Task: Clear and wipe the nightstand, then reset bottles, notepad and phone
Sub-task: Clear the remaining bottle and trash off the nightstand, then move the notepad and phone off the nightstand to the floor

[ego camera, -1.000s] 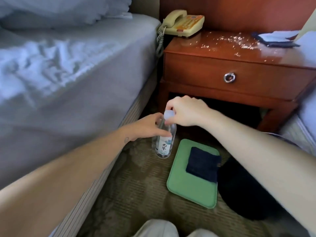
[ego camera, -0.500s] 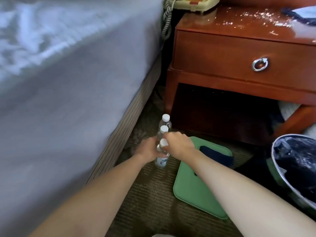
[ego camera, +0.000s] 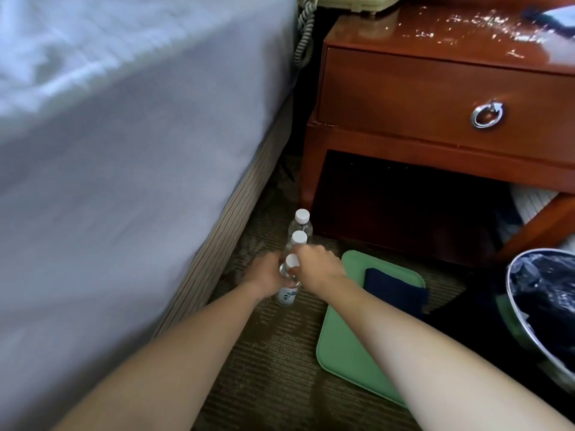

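Head view: the nearest water bottle [ego camera: 287, 296] is upright, its base at the carpet [ego camera: 273, 353] beside the bed [ego camera: 124, 150], in a tight row with two more bottles [ego camera: 300, 236] just behind. The left hand [ego camera: 264, 275] wraps its body and the right hand [ego camera: 317, 269] curls round the neck beside the white cap [ego camera: 292, 261]. A sideways nudge on release would likely topple the neighbours.

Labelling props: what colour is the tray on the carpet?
The tray is light green; the head view shows it.
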